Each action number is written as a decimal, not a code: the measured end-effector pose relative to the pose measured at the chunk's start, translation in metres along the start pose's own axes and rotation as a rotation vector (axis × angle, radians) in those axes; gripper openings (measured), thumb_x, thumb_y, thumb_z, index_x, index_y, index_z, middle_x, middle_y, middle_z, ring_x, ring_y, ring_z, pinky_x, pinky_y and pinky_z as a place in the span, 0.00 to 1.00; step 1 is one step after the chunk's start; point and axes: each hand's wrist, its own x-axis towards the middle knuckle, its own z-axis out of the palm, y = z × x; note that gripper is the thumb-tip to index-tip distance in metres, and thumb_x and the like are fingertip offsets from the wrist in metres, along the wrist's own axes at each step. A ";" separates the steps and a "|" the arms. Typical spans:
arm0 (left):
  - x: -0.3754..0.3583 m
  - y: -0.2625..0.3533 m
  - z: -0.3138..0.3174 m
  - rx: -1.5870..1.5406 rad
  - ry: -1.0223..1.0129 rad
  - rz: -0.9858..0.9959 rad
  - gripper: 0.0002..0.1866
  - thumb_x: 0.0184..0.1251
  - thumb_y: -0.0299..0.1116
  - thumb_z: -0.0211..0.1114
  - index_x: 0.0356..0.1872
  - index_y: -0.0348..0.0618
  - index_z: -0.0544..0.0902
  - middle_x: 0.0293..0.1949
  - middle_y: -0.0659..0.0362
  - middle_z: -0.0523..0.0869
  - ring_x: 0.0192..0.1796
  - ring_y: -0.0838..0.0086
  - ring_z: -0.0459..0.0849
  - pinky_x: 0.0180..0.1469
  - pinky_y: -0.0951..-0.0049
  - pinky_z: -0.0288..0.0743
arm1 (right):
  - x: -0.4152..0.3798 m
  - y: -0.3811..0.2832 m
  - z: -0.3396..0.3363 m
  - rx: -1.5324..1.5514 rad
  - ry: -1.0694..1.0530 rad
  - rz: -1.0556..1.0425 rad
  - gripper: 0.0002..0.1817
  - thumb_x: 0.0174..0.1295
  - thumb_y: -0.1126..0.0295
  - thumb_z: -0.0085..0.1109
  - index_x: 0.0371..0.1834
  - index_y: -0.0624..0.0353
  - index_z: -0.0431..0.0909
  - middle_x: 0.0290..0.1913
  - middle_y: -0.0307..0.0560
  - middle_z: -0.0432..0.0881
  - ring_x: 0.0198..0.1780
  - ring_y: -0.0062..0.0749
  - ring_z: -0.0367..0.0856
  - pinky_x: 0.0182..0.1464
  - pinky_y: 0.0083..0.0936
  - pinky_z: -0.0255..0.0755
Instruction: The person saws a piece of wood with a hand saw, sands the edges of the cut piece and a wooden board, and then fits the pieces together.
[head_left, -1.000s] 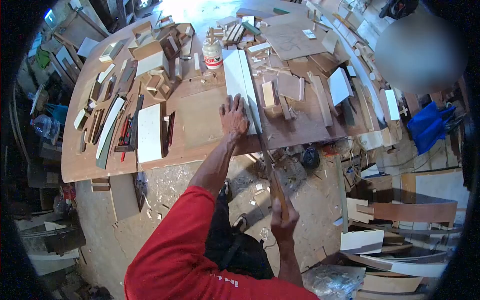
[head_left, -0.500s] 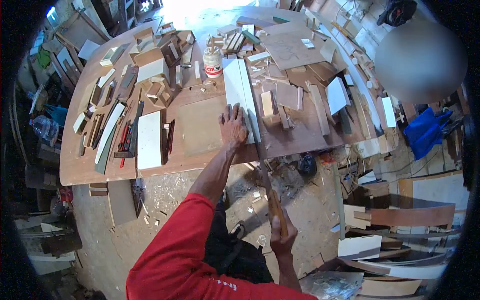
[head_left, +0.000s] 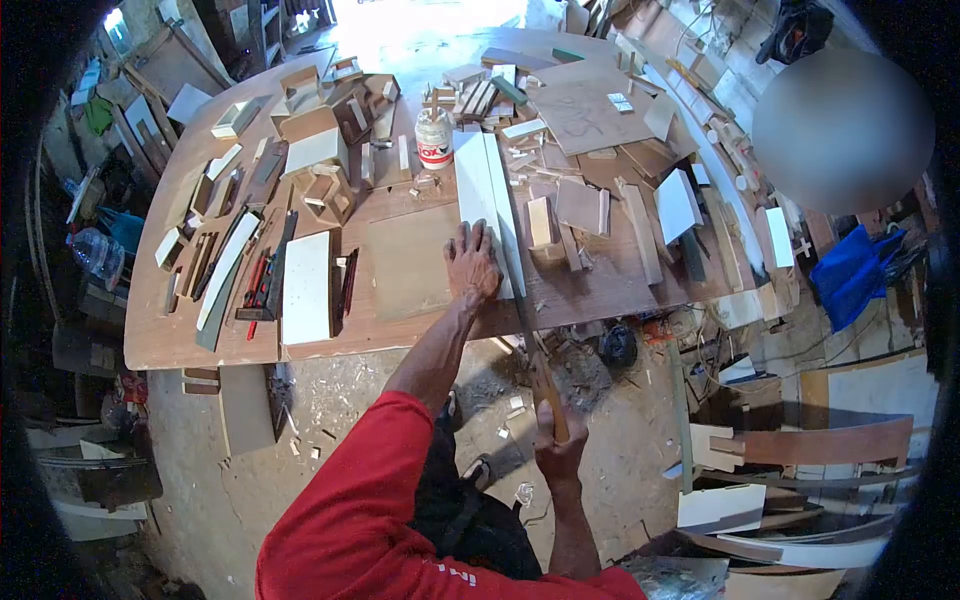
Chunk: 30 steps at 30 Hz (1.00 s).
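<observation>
A long white board [head_left: 482,170], with a lengthwise line down it, lies on the workbench, its near end close to the front edge. My left hand [head_left: 472,268] presses on that near end, fingers stretched forward and lying flat. Below the bench edge, my right hand [head_left: 560,445] is wrapped round the wooden handle of a handsaw [head_left: 530,340]. The blade points away from me and runs up along the right side of the board's near end. To the left of the board sits a flat brown panel [head_left: 405,265].
An open white glue tub [head_left: 434,140] stands behind the panel. Wooden offcuts and small box pieces cover much of the workbench [head_left: 200,352]. A white block [head_left: 308,285] and red-handled tools [head_left: 256,280] lie at left. Boards [head_left: 820,440] are stacked at lower right. A person is at the upper right.
My right hand has pushed the saw forward, towards the bench. My left hand stays on the white board, and the whole view has shifted slightly.
</observation>
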 end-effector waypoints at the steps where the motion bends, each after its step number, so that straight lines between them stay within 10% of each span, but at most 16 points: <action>1: -0.007 0.000 0.001 -0.013 0.006 0.005 0.31 0.57 0.33 0.55 0.67 0.46 0.71 0.72 0.60 0.65 0.74 0.56 0.58 0.71 0.48 0.51 | -0.009 0.002 -0.004 -0.020 -0.027 0.065 0.17 0.70 0.62 0.50 0.43 0.68 0.79 0.31 0.60 0.81 0.31 0.42 0.82 0.35 0.34 0.74; 27: -0.006 0.006 -0.002 -0.046 0.006 -0.028 0.33 0.52 0.33 0.57 0.66 0.48 0.72 0.72 0.61 0.66 0.75 0.57 0.57 0.72 0.49 0.49 | -0.002 -0.001 -0.005 -0.011 0.033 -0.033 0.17 0.70 0.62 0.50 0.45 0.68 0.79 0.31 0.53 0.81 0.32 0.34 0.80 0.35 0.34 0.73; 30: -0.005 0.001 0.002 -0.053 0.016 -0.013 0.34 0.52 0.33 0.58 0.66 0.47 0.72 0.72 0.61 0.66 0.75 0.57 0.57 0.72 0.49 0.49 | -0.020 0.001 -0.006 -0.073 0.023 0.000 0.18 0.69 0.64 0.50 0.51 0.70 0.77 0.37 0.63 0.84 0.36 0.58 0.84 0.38 0.38 0.77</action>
